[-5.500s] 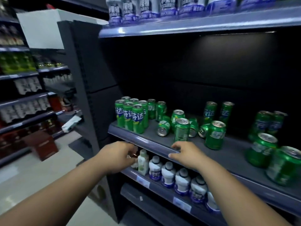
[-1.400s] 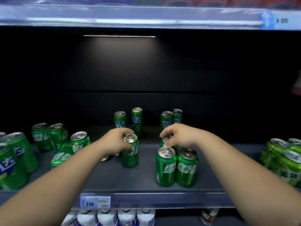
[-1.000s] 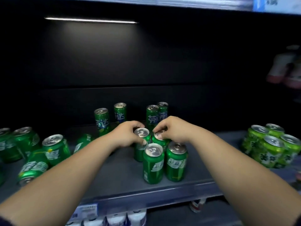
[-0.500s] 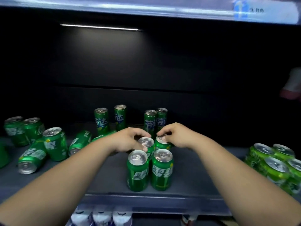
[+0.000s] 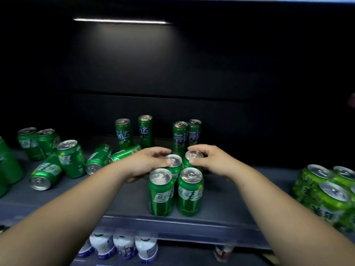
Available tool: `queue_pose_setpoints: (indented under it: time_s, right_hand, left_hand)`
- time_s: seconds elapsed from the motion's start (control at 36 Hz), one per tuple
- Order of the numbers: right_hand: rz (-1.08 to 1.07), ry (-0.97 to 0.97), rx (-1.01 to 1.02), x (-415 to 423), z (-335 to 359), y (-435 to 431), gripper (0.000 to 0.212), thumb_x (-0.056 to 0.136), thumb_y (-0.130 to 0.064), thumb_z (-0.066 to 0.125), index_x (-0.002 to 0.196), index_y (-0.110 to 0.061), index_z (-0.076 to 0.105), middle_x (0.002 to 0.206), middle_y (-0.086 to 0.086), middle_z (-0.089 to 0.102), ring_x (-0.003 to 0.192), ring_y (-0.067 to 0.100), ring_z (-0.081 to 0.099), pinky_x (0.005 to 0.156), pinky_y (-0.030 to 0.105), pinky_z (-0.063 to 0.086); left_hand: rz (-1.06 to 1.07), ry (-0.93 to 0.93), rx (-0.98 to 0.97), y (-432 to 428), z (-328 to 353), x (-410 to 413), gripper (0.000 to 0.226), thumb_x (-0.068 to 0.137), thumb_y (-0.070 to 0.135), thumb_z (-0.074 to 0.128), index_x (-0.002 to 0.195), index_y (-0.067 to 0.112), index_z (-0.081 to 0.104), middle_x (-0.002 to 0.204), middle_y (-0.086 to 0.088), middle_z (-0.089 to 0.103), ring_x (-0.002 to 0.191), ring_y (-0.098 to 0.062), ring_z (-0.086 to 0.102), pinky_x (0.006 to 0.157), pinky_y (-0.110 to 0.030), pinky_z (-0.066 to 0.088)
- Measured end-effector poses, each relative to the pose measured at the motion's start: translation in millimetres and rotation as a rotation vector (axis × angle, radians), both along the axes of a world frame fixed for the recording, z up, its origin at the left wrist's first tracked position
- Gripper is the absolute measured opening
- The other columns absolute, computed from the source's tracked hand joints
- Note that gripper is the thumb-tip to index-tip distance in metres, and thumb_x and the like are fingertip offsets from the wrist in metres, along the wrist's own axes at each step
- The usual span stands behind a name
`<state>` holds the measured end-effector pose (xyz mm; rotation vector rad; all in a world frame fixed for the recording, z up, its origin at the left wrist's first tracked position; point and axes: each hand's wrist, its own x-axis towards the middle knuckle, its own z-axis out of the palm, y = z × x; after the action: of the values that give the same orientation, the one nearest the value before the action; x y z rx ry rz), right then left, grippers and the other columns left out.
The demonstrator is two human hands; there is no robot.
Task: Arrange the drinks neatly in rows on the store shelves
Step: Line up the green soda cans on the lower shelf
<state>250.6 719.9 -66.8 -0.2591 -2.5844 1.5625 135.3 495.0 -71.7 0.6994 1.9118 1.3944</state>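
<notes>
Four short green cans stand in a tight two-by-two block at the front middle of the shelf (image 5: 221, 208). My left hand (image 5: 146, 164) grips the rear-left can (image 5: 176, 168), thumb on its lid and fingers (image 5: 161, 150) arched over the far rim. My right hand (image 5: 210, 160) holds the rear-right can (image 5: 196, 154) the same way (thumb on the lid, the rest bent over the top). The front-left can (image 5: 160, 192) and front-right can (image 5: 190, 192) touch side by side just behind the shelf's lip. Behind the block, four tall slim cans (image 5: 145, 129) stand upright in two pairs near the back wall. To my left, tipped cans (image 5: 99, 159) lie among upright ones. At the far right sits a cluster of lighter green cans (image 5: 330, 198). White bottles (image 5: 124, 246) show on the shelf below.
</notes>
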Motion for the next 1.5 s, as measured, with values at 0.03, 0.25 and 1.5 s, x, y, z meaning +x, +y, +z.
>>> queue_pose_setpoints:
  time_s: [0.03, 0.25, 1.5]
  right_hand:
    - [-0.014, 0.008, -0.007, 0, 0, 0, 0.044, 0.085, -0.017, 0.079, 0.127, -0.024, 0.066, 0.119, -0.002, 0.070, 0.113, 0.013, 0.065, 0.101, 0.032, 0.052]
    - [-0.053, -0.004, 0.114, 11, 7, 16, 0.045, 0.083, -0.020, 0.080, 0.127, -0.019, 0.069, 0.120, -0.002, 0.070, 0.112, 0.012, 0.065, 0.101, 0.031, 0.051]
    - [-0.219, 0.099, 0.178, 118, -72, -22, 0.067, 0.058, -0.052, 0.077, 0.114, -0.061, 0.041, 0.109, -0.024, 0.066, 0.102, -0.004, 0.060, 0.084, 0.019, 0.049]
  left_hand:
    - [-0.003, 0.012, 0.001, 3, 2, 2, 0.050, 0.082, 0.024, 0.080, 0.128, 0.025, 0.062, 0.120, -0.002, 0.070, 0.104, -0.014, 0.069, 0.095, -0.032, 0.052]
    - [-0.036, 0.092, -0.006, 26, 14, 9, 0.023, 0.089, 0.019, 0.073, 0.112, 0.020, 0.072, 0.108, -0.008, 0.074, 0.089, -0.015, 0.067, 0.076, -0.029, 0.053]
    - [0.022, 0.404, 0.060, 4, -57, 75, 0.079, 0.054, 0.023, 0.097, 0.122, 0.034, 0.057, 0.115, 0.015, 0.071, 0.108, -0.006, 0.067, 0.099, -0.036, 0.053]
